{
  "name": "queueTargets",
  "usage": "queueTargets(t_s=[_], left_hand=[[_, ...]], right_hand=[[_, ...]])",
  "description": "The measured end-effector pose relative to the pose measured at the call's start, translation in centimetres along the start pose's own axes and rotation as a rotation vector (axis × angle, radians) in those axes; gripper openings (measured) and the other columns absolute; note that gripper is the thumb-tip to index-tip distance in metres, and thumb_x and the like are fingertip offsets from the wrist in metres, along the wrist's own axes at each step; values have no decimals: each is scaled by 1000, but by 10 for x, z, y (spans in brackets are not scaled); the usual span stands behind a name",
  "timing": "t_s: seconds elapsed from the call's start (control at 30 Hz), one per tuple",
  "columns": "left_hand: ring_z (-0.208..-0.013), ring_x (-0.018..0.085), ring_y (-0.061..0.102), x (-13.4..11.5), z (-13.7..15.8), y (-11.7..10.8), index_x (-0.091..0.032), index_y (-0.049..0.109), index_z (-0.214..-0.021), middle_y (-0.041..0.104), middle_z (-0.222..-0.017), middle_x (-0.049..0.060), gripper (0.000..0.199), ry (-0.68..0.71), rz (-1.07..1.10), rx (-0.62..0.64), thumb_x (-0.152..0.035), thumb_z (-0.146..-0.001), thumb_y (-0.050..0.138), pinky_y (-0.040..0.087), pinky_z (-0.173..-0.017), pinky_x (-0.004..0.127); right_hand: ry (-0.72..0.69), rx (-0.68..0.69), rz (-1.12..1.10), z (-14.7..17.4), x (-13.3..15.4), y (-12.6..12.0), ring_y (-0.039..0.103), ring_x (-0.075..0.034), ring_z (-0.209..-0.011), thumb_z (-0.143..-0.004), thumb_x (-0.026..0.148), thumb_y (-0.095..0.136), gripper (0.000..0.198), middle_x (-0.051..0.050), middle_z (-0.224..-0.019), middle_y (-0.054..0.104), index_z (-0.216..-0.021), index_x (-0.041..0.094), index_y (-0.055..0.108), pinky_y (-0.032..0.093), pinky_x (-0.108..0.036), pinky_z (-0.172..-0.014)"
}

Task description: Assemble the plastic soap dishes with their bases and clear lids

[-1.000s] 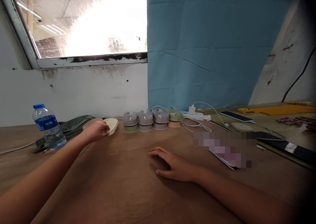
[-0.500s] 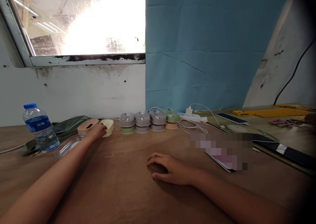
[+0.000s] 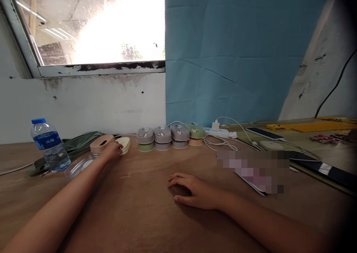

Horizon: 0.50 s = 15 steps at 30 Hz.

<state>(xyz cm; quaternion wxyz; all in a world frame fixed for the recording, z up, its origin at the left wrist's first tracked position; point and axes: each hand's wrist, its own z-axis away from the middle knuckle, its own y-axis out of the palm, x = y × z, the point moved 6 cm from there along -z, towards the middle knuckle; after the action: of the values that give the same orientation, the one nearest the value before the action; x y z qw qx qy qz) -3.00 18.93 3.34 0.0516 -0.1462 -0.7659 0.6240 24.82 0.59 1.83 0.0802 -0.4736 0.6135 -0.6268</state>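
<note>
My left hand (image 3: pixel 113 152) reaches to the far left of the table. Its fingers curl onto the left side of a small stack of cream-coloured shallow pieces (image 3: pixel 125 144), pinching at the edge, with the fingertips partly hidden. Just behind this hand sits a pink oval container (image 3: pixel 97 145) with a dark slot. A clear plastic lid or shell (image 3: pixel 75 166) lies partly behind my left forearm. Mid-table, my right hand (image 3: pixel 193 191) rests on its side, fingers loosely bent and apart from the thumb, holding nothing.
Several small lidded boxes (image 3: pixel 162 137), grey and green, stand in a row by the wall. A water bottle (image 3: pixel 51 145) and green bag (image 3: pixel 80 143) are at left. Right of centre are a power strip (image 3: pixel 219 132), white cables (image 3: pixel 223 143), a phone (image 3: pixel 263 133) and a blurred-out device (image 3: pixel 252 184).
The whole view has shifted slightly, so things appear a little further right. My left hand stays at the cream stack, and my right hand keeps its pose on the table.
</note>
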Motion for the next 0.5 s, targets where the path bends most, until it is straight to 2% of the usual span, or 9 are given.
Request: queueTargets(t_s=[0.2, 0.33, 0.5], left_hand=[[-102, 31, 52, -3, 2, -7, -13, 66, -93, 60, -105, 13, 37, -42, 57, -81, -31, -63, 53, 37, -90, 37], [-114, 34, 41, -28, -5, -18, -13, 53, -113, 46, -120, 15, 61, -66, 147, -211, -46, -61, 58, 28, -98, 40], [-117, 30, 40, -63, -26, -9, -16, 30, -130, 38, -126, 17, 85, -114, 344, -297, -54, -60, 62, 33, -94, 37]], right_hand=[[-5, -6, -10, -1, -1, 0, 50, -20, -105, -77, 28, 55, 33, -6, -115, 52, -110, 21, 54, 39, -32, -92], [-5, -8, -5, -1, 0, 0, 51, -19, -103, -78, 30, 54, 32, -6, -113, 53, -109, 21, 54, 39, -31, -92], [2, -19, -16, 0, 1, 0, 51, -19, -102, -78, 30, 55, 31, -5, -112, 53, -108, 22, 54, 40, -32, -91]])
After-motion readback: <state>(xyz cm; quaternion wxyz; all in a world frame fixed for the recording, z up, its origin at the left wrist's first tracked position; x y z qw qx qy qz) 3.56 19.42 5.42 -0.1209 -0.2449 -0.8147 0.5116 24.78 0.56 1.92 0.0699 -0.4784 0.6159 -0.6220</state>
